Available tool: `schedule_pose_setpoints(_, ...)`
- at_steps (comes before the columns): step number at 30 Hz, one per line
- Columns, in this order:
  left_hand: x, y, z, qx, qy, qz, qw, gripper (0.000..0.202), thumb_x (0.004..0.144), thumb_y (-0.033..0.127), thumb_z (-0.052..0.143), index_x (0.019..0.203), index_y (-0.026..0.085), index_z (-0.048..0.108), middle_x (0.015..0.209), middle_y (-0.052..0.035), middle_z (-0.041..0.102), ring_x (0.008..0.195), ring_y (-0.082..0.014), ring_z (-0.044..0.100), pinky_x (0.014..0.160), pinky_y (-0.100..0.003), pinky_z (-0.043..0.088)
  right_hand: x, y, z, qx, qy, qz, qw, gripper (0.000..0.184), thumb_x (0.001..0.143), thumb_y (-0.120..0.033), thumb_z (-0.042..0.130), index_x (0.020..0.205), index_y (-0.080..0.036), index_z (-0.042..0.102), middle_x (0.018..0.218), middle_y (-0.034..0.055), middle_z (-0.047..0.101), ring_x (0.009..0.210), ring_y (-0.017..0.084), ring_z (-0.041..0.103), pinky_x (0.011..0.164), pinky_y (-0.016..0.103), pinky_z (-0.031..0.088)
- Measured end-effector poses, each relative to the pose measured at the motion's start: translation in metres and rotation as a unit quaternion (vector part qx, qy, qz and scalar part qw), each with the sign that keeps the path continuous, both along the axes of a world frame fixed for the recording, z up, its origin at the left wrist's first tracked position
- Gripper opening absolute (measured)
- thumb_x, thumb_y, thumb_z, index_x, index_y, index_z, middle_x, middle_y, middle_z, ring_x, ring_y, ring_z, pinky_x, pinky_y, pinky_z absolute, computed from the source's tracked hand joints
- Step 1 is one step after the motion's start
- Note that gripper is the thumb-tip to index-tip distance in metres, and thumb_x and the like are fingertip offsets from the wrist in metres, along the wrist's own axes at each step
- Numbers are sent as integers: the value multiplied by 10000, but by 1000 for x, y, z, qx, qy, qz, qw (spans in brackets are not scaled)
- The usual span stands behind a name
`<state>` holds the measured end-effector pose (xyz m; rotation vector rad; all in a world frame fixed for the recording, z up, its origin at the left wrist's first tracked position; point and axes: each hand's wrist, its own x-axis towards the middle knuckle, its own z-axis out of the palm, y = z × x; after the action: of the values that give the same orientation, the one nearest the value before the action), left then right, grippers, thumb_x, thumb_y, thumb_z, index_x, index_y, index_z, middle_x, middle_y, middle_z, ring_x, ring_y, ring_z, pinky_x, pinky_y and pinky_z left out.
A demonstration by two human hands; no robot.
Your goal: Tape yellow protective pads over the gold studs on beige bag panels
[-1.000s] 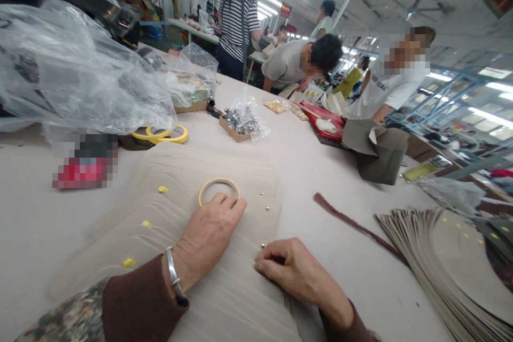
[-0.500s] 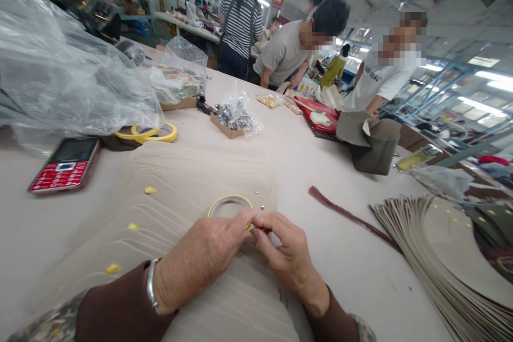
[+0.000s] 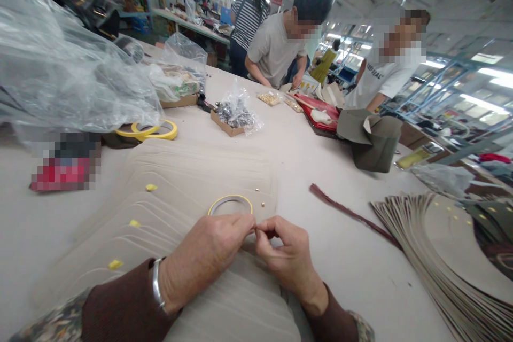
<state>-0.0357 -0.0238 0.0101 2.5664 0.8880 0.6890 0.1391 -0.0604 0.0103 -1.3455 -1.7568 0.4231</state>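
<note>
My left hand [image 3: 212, 256] is closed over the near side of a roll of yellow tape [image 3: 230, 200], whose far arc shows beyond the knuckles. Fingertip to fingertip with it, my right hand [image 3: 286, 254] pinches something too small to make out. Both are above a fanned stack of beige pieces [image 3: 208, 165]. Small yellow tape bits [image 3: 134, 223] dot the stack's left part. Two tiny metallic studs [image 3: 263, 204] show near its right edge.
Left are plastic bags [image 3: 72, 75], more tape rolls [image 3: 164, 131] and a blurred red-and-black object [image 3: 64, 165]. Ahead stands a box of small metal parts [image 3: 230, 117]. On the right are a dark red strip [image 3: 340, 208] and fanned pieces [image 3: 420, 246]. Co-workers [image 3: 280, 45] stand across the table.
My fingertips have shifted slightly and my right hand's pinch has closed up near the left fingertips. The tape roll stays in place. Across the table, a co-worker has leaned left.
</note>
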Motion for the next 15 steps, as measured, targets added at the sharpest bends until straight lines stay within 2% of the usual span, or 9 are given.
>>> schedule_pose_setpoints(1, 1, -2, 1, 20, -9, 3, 1000, 177, 949, 100, 378, 851, 207, 479, 707, 36, 544, 615, -133, 534, 560, -260, 362, -1, 0, 1, -70, 55, -16, 996, 104, 769, -159, 566, 679, -168, 617, 558, 4, 632, 476, 114, 565, 486, 215, 449)
schedule_pose_setpoints(3, 2, -6, 2, 57, -22, -2, 998, 192, 942, 96, 370, 823, 203, 476, 694, 30, 532, 594, -137, 506, 545, -266, 350, -1, 3, 3, -199, 175, -49, 963, 116, 754, -233, 594, 656, -170, 594, 493, -17, 604, 418, 111, 550, 433, 207, 442)
schedule_pose_setpoints(6, 2, -11, 5, 59, 13, -8, 998, 172, 932, 91, 397, 830, 193, 489, 714, 18, 550, 618, -145, 511, 561, -269, 370, 7, 8, 1, -309, 268, -65, 910, 171, 708, -310, 644, 650, -162, 580, 480, -23, 603, 387, 111, 552, 417, 213, 464)
schedule_pose_setpoints(8, 2, -11, 7, 39, 85, 3, 996, 143, 920, 84, 439, 848, 187, 506, 756, 2, 579, 659, -161, 529, 584, -278, 392, 16, 7, -2, -354, 260, -56, 897, 191, 691, -323, 672, 667, -149, 596, 502, -19, 615, 392, 108, 559, 422, 213, 475)
schedule_pose_setpoints(11, 3, -7, 8, 24, 175, 1, 984, 117, 902, 86, 488, 863, 187, 532, 839, -26, 610, 745, -200, 539, 627, -308, 419, 27, 1, -7, -385, 216, -51, 896, 186, 716, -312, 684, 696, -138, 621, 520, -19, 617, 421, 97, 571, 456, 200, 490)
schedule_pose_setpoints(15, 5, -3, 8, 9, 196, -17, 981, 120, 911, 99, 482, 863, 188, 547, 855, -35, 611, 774, -216, 519, 648, -330, 418, 30, -7, -9, -391, 169, -48, 903, 161, 737, -285, 685, 695, -138, 637, 530, -23, 609, 436, 85, 555, 467, 184, 484)
